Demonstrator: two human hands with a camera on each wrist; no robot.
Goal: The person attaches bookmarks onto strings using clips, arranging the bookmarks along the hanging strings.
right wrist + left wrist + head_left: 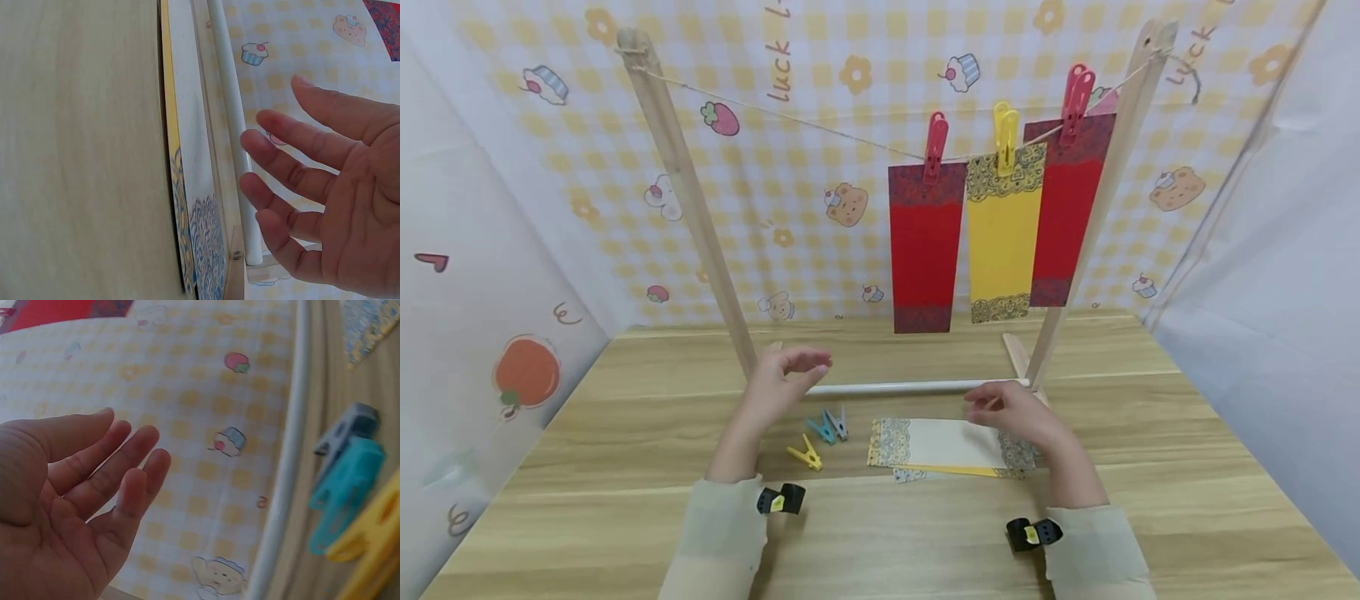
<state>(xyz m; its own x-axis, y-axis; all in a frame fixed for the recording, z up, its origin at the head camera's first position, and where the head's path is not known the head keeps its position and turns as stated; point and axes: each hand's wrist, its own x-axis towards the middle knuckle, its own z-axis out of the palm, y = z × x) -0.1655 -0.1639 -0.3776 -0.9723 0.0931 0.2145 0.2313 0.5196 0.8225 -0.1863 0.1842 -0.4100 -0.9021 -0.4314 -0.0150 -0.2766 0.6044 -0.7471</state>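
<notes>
My left hand point(788, 377) hovers near the foot of the left post, fingers loosely bent around nothing. Close below it lie a blue clothespin point(822, 428), a grey clothespin point(837, 424) and a yellow clothespin point(806, 453). My right hand point(1011, 410) is held over the right end of a small stack of patterned paper strips point(953, 442), a white one on top and a yellow one beneath. In the right wrist view its fingers point(273, 150) are relaxed and hold nothing.
A string point(790, 118) runs between two wooden posts point(688, 192), joined low by a white rod point(917, 387). Clipped to it hang a red strip point(925, 250), a yellow strip point(1004, 242) and another red strip point(1070, 217), held by red and yellow clothespins.
</notes>
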